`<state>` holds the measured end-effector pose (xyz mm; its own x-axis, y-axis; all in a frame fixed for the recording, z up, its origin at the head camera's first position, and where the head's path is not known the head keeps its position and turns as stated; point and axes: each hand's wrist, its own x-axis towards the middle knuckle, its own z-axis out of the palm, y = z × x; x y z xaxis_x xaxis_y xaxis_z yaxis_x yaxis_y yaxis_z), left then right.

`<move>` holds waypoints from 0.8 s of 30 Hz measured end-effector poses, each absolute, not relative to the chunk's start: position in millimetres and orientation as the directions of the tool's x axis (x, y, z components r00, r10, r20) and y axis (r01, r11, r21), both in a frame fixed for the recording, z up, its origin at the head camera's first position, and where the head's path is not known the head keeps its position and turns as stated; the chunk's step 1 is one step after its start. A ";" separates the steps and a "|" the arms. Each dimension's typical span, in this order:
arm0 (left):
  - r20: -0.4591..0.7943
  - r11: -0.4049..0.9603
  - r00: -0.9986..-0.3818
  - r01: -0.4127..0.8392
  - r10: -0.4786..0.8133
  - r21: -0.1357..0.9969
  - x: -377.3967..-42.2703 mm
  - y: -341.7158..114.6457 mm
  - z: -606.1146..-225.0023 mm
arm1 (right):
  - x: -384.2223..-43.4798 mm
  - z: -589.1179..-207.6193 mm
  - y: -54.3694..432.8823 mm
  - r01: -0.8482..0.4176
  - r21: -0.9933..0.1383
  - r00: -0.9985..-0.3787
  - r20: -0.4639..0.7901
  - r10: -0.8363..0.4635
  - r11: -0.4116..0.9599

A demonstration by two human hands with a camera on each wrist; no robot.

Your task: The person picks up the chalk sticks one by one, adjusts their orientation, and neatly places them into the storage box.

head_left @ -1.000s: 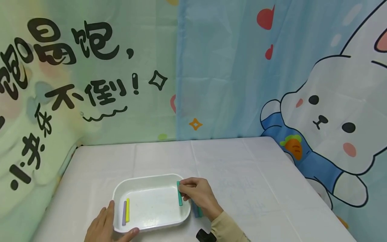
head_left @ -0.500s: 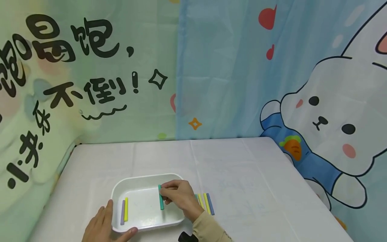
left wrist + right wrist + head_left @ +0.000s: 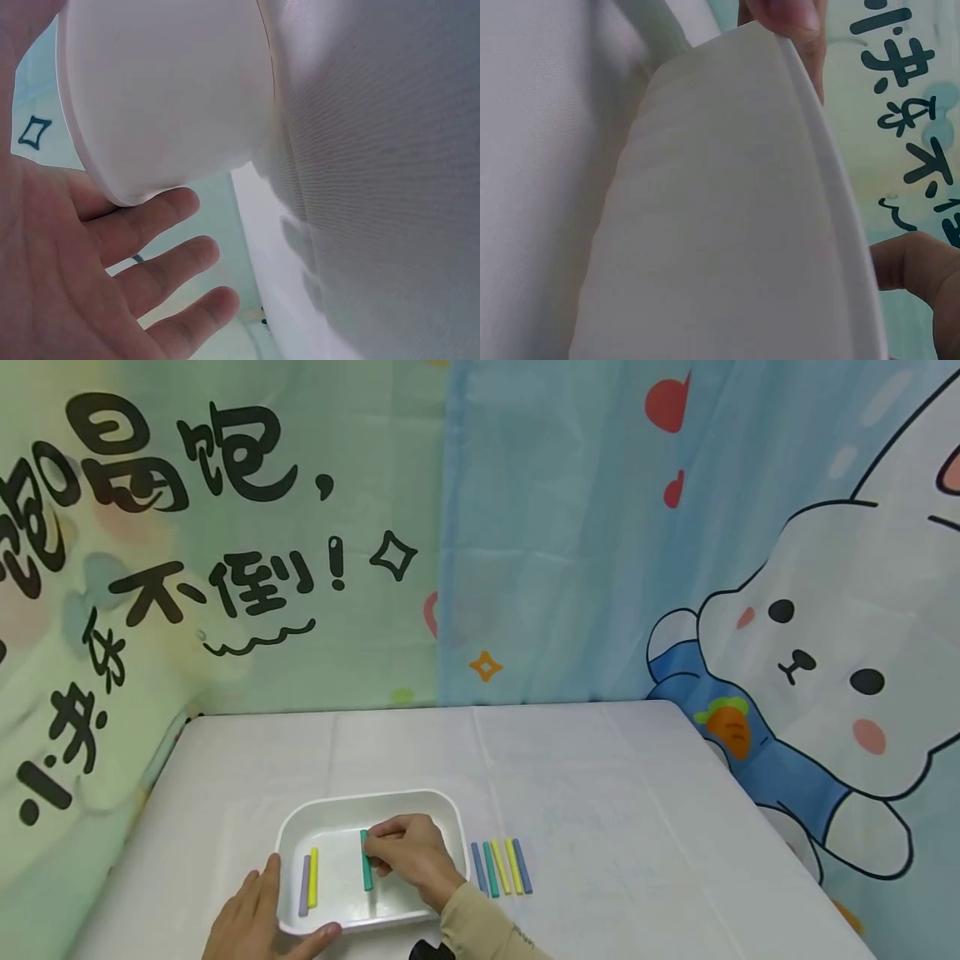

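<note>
My right hand (image 3: 417,857) pinches a green chalk stick (image 3: 367,870) by its upper part, over the middle of a white tray (image 3: 333,817). At the tray's left end lie a purple chalk stick (image 3: 303,887) and a yellow chalk stick (image 3: 313,878), side by side. My left hand (image 3: 251,910) rests against the tray's left side, thumb along the front edge. In the left wrist view, the fingers of my left hand (image 3: 127,270) extend by the tray's outer wall (image 3: 169,90). The tray wall (image 3: 712,187) hides the chalk in the right wrist view.
Right of the tray, several more chalk sticks stand in a row on the white tablecloth (image 3: 600,810): a blue stick (image 3: 478,867), a green stick (image 3: 491,870), two yellow sticks (image 3: 502,867) and another blue stick (image 3: 522,866). A printed curtain (image 3: 540,568) hangs behind.
My right hand has carried the green chalk stick leftward from the tray's right end to its middle, uncovering the row of sticks outside. My left hand stays at the tray's left side.
</note>
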<state>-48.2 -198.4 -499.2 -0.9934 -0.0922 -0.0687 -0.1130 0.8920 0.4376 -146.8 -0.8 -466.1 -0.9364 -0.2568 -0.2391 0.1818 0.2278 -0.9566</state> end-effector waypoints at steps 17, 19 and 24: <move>0.109 0.895 -0.991 -0.020 -0.076 0.446 -45.4 -198.5 -502.4 | -146.9 -474.2 -30.3 0.165 -0.944 -0.948 -0.231 -0.217 0.287; 0.134 0.896 -0.988 -0.008 -0.075 0.444 -45.2 -198.3 -502.8 | -146.7 -474.8 -32.8 0.168 -0.942 -0.947 -0.235 -0.218 0.290; 0.135 0.901 -0.988 -0.013 -0.079 0.434 -43.9 -198.1 -503.4 | -146.9 -476.3 -36.9 0.184 -0.936 -0.941 -0.257 -0.223 0.301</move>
<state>-43.9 -198.1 -503.4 -0.9876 -0.0793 0.1352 -0.0129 0.9008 0.4341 -146.9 -36.9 -476.3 -0.9406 -0.2226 -0.2565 0.1841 0.3007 -0.9358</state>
